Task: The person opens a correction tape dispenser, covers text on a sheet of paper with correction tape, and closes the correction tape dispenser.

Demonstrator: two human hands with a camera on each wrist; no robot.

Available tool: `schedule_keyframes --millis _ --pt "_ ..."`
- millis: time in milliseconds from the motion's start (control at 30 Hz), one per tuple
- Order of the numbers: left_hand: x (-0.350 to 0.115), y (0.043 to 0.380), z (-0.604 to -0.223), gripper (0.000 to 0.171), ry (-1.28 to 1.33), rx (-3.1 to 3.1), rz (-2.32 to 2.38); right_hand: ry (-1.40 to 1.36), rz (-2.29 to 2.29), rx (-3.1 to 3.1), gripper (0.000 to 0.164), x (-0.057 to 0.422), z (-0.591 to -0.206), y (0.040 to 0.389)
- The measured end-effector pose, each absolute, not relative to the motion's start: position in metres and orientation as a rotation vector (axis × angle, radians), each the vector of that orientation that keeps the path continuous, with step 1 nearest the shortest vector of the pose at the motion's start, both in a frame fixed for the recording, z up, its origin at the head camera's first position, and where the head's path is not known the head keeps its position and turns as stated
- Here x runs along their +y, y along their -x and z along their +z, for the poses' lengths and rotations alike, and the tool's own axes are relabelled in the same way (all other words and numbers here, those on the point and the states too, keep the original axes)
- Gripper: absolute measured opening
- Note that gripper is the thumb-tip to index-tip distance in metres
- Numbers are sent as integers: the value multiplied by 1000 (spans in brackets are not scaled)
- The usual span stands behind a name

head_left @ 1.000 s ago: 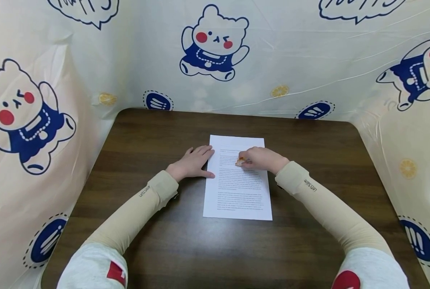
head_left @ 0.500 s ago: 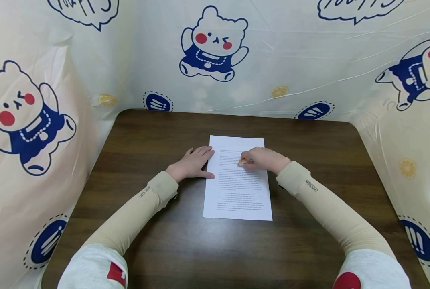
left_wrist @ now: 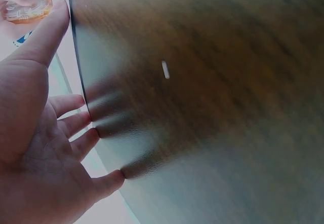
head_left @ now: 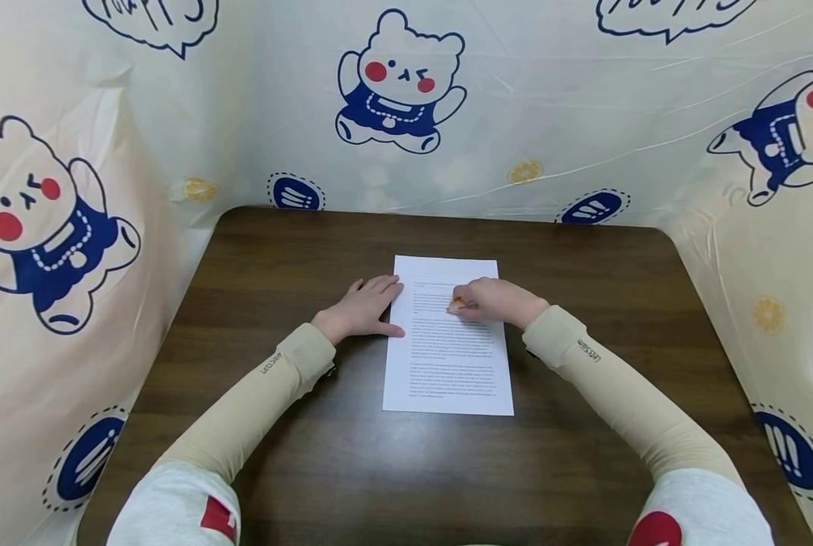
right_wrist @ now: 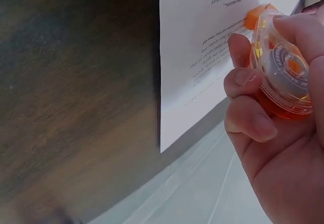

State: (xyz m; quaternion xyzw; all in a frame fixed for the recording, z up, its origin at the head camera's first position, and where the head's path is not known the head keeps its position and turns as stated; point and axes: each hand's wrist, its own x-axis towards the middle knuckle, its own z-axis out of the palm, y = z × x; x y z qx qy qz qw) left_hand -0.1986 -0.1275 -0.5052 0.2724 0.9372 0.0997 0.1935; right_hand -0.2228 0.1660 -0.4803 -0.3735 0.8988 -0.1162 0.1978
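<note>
I am judging the tape dispenser (right_wrist: 286, 72) light, stiff; right hand (head_left: 497, 299) is pinching its casing (right_wrist: 283, 95). Left hand (head_left: 360, 308) is lying spread at the paper's (head_left: 450, 353) ten o'clock.

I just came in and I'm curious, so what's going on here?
A person is working on a printed sheet of paper lying on a brown table. Their right hand holds a small clear-and-orange dispenser, which looks like correction tape, with its tip at the printed lines. The left hand rests with its fingertips at the paper's left edge.
</note>
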Motion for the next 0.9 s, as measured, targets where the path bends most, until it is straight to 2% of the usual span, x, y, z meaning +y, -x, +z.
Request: schedule_keyframes --millis 900 --pt "-127 197 -502 102 -774 2631 296 1001 -228 2507 9 165 -470 223"
